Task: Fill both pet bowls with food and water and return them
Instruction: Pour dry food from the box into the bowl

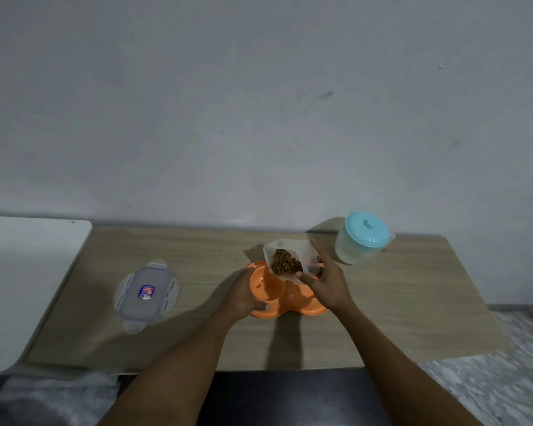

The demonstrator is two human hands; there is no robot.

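Kibble tub [290, 259] (tilted, gripped by right hand [326, 287]): pour slowly into orange bowl [266, 287] steadied by left hand [243, 295].

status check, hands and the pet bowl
Left hand steadies orange double bowl. Right hand tips kibble container over it. Few kibbles in. Nothing in the way.

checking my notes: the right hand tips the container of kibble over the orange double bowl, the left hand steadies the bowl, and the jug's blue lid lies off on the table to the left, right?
Not quite. The head view shows the blue lid still on the jug; the lid lying to the left is the food container's clear one. The rest holds.
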